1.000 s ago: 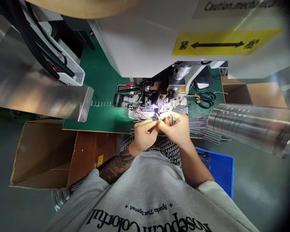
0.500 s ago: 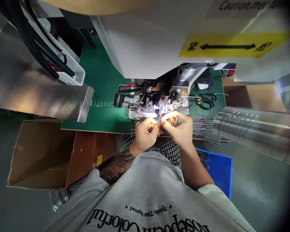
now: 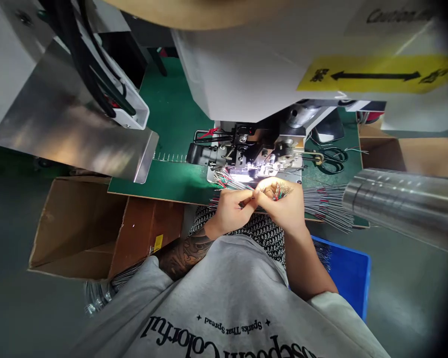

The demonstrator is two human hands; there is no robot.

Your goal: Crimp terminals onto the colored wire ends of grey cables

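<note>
My left hand [image 3: 233, 211] is closed in a pinch, its tips touching or nearly touching those of my right hand [image 3: 289, 211]. I can't tell what the left one pinches; it is too small to see. My right hand is curled round a bunch of wires [image 3: 281, 191], with red, green and bare ends poking up, just in front of the machine [image 3: 242, 149].

If I squeeze too softly, I think a wire could slip out and mix with the loose wires [image 3: 224, 180] beside my left hand. If I pull too hard, the thin ends could bend or snap. My fingers are very near the metal parts, so leaning in too far could get one nipped. A sleeve or arm could also knock the long gray wires [image 3: 330, 206] off the green table [image 3: 168, 104].

The blue bin [image 3: 353, 278] has dark wires [image 3: 323, 256] in it. The cardboard box [image 3: 78, 228] on my left lies open, and I see just its brown sides inside.
</note>
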